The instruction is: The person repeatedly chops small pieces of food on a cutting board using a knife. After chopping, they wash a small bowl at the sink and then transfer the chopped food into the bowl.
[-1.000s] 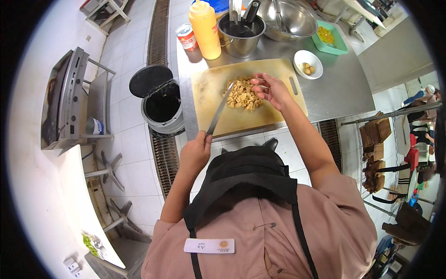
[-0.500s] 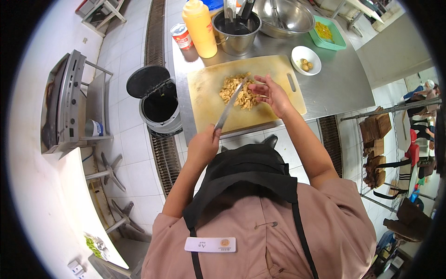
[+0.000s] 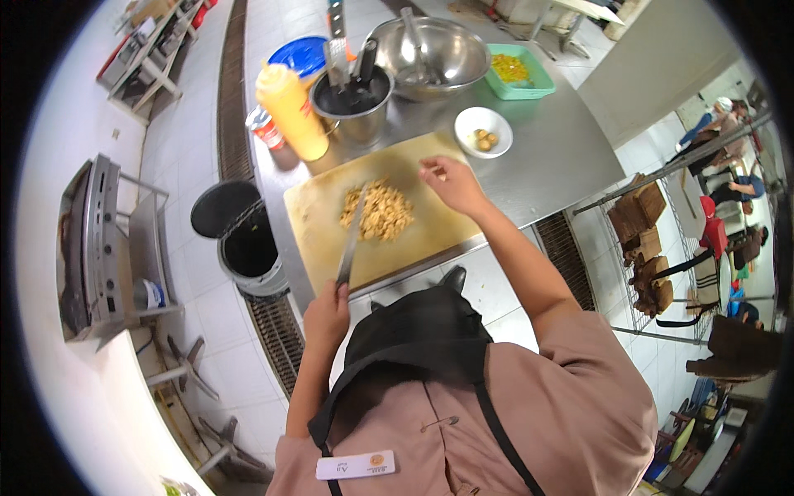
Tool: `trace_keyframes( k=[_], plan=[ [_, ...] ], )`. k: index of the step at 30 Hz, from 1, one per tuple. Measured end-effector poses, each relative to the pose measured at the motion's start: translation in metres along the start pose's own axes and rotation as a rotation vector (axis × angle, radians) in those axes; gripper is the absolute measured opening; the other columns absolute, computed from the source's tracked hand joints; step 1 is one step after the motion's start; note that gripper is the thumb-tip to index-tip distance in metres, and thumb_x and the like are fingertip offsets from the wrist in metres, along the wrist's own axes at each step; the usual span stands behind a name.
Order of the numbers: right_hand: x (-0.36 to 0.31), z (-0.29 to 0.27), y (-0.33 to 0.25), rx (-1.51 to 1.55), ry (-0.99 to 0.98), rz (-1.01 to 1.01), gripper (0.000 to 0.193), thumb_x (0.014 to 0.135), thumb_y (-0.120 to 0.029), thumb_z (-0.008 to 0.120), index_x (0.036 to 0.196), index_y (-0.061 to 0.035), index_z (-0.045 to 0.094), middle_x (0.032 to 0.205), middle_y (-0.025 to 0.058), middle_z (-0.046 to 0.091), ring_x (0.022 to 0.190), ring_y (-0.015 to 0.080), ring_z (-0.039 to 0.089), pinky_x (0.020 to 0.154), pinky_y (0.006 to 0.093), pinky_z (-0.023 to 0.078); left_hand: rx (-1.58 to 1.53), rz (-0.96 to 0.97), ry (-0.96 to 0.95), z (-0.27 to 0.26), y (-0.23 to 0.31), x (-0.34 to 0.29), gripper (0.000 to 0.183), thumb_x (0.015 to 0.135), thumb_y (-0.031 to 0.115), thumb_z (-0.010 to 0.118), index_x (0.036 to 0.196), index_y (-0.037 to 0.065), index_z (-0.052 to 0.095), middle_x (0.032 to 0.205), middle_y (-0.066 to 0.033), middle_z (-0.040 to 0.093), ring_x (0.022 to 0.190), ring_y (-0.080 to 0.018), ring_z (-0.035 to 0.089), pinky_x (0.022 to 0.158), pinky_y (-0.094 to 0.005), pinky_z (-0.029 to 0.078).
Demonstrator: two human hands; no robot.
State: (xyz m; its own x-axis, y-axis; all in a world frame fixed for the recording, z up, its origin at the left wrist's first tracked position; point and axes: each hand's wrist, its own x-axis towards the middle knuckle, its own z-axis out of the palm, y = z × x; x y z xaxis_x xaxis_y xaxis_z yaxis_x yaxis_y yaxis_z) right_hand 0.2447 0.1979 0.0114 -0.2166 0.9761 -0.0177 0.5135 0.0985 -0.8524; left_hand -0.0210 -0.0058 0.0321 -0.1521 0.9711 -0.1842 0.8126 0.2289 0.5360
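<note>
My left hand (image 3: 327, 316) grips the handle of a knife (image 3: 353, 237), its blade slanting up across the left part of a pile of chopped tan pieces (image 3: 385, 210) that look like mushroom. The pile lies on a yellowed cutting board (image 3: 436, 221). Away from the pile, my right hand (image 3: 453, 183) is over the board's right side, fingers curled in; a small pale bit seems to show at the fingertips, too blurred to name. Just beyond that hand, a white bowl (image 3: 501, 121) holds a few small round tan mushrooms (image 3: 484, 140).
Behind the board on the steel table (image 3: 556, 168) stand a yellow squeeze bottle (image 3: 293, 113), a red-and-white can (image 3: 265, 130), a steel pot of utensils (image 3: 361, 124), a mixing bowl (image 3: 459, 58) and a green tub (image 3: 529, 80). An open bin (image 3: 251, 258) is on the floor at left.
My right hand has drawn away from the chopped pile toward the white bowl, its spread fingers now curled. The knife stays in my left hand, and the whole view has shifted.
</note>
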Motion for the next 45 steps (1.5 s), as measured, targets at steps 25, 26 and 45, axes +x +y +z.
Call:
trace_keyframes(
  k=[25, 26, 45],
  plan=[
    [0.136, -0.092, 0.087, -0.891, -0.325, 0.192, 0.030, 0.075, -0.012, 0.069, 0.105, -0.0080, 0.070, 0.109, 0.0130, 0.068, 0.099, 0.0293, 0.066, 0.078, 0.0400, 0.056, 0.052, 0.099, -0.029, 0.031, 0.033, 0.007, 0.029, 0.095, 0.031, 0.051, 0.086, 0.003, 0.052, 0.070, -0.0215, 0.060, 0.070, -0.0451, 0.058, 0.059, -0.0516, 0.042],
    [0.135, -0.094, 0.089, -0.888, -0.325, 0.196, 0.031, 0.076, -0.012, 0.068, 0.106, -0.0077, 0.069, 0.108, 0.0130, 0.068, 0.098, 0.0298, 0.067, 0.078, 0.0409, 0.056, 0.069, 0.112, -0.041, 0.031, 0.036, 0.008, 0.029, 0.095, 0.031, 0.051, 0.086, 0.003, 0.052, 0.070, -0.0215, 0.060, 0.070, -0.0451, 0.058, 0.059, -0.0519, 0.042],
    [-0.053, 0.020, 0.044, 0.108, 0.321, -0.103, 0.018, 0.082, -0.018, 0.066, 0.092, -0.0030, 0.061, 0.084, 0.0141, 0.062, 0.079, 0.0277, 0.061, 0.072, 0.0360, 0.049, 0.067, 0.267, -0.190, 0.057, 0.014, 0.021, 0.024, 0.095, 0.025, 0.049, 0.096, 0.001, 0.054, 0.084, -0.0257, 0.063, 0.080, -0.0474, 0.059, 0.068, -0.0549, 0.045]
  ],
)
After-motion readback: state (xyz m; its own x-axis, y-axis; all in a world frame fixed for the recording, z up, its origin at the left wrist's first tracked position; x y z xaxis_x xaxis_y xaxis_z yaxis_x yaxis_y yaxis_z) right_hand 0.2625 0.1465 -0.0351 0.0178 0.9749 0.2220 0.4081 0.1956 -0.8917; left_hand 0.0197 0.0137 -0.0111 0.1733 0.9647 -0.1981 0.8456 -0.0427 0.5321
